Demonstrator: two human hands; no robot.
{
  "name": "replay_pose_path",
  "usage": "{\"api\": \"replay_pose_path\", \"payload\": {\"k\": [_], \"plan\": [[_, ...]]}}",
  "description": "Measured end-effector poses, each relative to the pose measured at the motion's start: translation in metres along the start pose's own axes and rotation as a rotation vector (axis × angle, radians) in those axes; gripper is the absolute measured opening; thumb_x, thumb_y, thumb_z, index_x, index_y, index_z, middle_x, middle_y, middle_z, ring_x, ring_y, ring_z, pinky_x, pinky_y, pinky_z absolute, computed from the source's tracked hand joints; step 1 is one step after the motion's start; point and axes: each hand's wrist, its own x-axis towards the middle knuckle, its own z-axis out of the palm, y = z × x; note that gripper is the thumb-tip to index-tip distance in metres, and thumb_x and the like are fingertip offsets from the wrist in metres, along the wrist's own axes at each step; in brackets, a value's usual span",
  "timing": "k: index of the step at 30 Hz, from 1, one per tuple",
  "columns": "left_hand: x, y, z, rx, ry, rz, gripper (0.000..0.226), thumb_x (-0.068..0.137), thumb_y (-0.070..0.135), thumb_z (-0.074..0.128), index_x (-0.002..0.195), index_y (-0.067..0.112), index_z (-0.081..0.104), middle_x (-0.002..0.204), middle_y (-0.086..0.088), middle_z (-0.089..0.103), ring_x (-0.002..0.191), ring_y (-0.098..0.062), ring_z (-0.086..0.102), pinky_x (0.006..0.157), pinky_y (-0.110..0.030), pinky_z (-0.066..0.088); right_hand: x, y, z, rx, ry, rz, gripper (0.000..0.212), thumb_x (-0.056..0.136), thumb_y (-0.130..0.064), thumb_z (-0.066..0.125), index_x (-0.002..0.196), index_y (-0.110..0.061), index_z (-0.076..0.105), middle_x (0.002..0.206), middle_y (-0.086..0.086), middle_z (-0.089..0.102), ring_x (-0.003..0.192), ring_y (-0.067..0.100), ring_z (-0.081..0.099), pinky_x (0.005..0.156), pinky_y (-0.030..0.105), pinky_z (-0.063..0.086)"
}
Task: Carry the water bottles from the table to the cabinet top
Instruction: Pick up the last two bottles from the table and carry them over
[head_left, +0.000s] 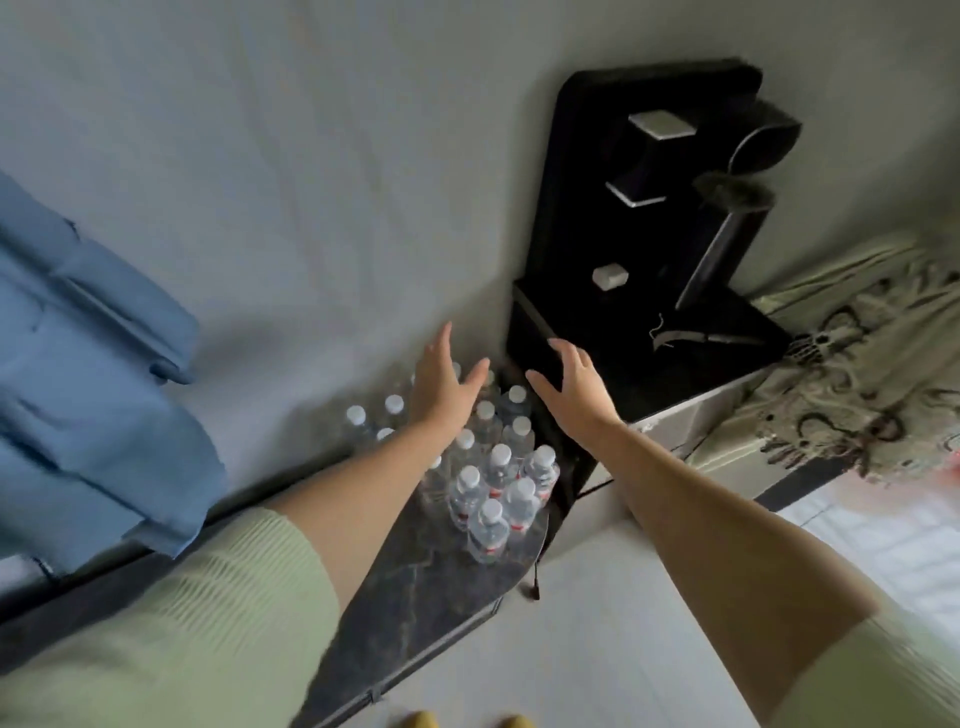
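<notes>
— Both hands are out in front, fingers spread wide and straight, holding nothing. Left hand (445, 387) hovers over the far end of the water bottles (493, 483); right hand (571, 387) hovers just beside it, at the edge of the black cabinet top (675, 358).

— What do the bottles stand on?

— On a dark marbled bench (415, 597) with a rounded end, running under the left forearm. They are clear, white-capped, upright, packed close together below and between the two hands. A grey wall (311, 182) lies beyond both hands, and pale floor shows under the right arm.

— Anything else near?

— Left of the left arm hangs a blue cloth (88, 389). Beyond the right hand a black panel (597, 208) rises from the cabinet top, with some pale blocks and dark fittings on it. Right of the right arm lies a patterned cloth (857, 374).

— What can't you make out?

— Some bottles are hidden under the left hand and wrist, so I cannot count them. Those nearest the wall are dim and blurred. What the dark fittings are, I cannot tell.
</notes>
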Motion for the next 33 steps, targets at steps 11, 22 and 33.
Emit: {"api": "replay_pose_path", "payload": {"k": [11, 22, 33], "plan": [[0.043, 0.098, -0.085, 0.196, 0.108, 0.281, 0.052, 0.099, 0.039, 0.041, 0.146, 0.018, 0.033, 0.151, -0.005, 0.034, 0.136, -0.023, 0.035, 0.111, -0.042, 0.031, 0.033, -0.092, -0.086, -0.194, 0.124, -0.226, 0.053, 0.099, -0.042, 0.043, 0.145, -0.016, 0.036, 0.153, 0.004, 0.032, 0.137, 0.024, 0.037, 0.106, 0.037, 0.038], [0.043, 0.072, -0.13, 0.707, 0.057, 0.306, 0.058, 0.099, 0.047, 0.03, 0.149, 0.018, 0.021, 0.158, -0.009, 0.019, 0.146, -0.024, 0.013, 0.115, -0.058, 0.008, 0.046, -0.125, -0.076, -0.593, 0.1, -0.269, 0.054, 0.102, -0.046, 0.025, 0.147, -0.017, 0.03, 0.157, 0.006, 0.023, 0.148, 0.022, 0.012, 0.118, 0.057, -0.004], [-0.006, 0.049, -0.141, 0.814, 0.274, -0.007, 0.059, 0.098, 0.049, 0.035, 0.147, 0.018, 0.025, 0.157, -0.009, 0.02, 0.146, -0.026, 0.013, 0.113, -0.061, 0.009, 0.055, -0.131, -0.067, -0.698, -0.032, -0.571, 0.053, 0.102, -0.047, 0.02, 0.149, -0.023, 0.026, 0.16, -0.001, 0.018, 0.149, 0.016, 0.006, 0.114, 0.061, -0.009]]}}
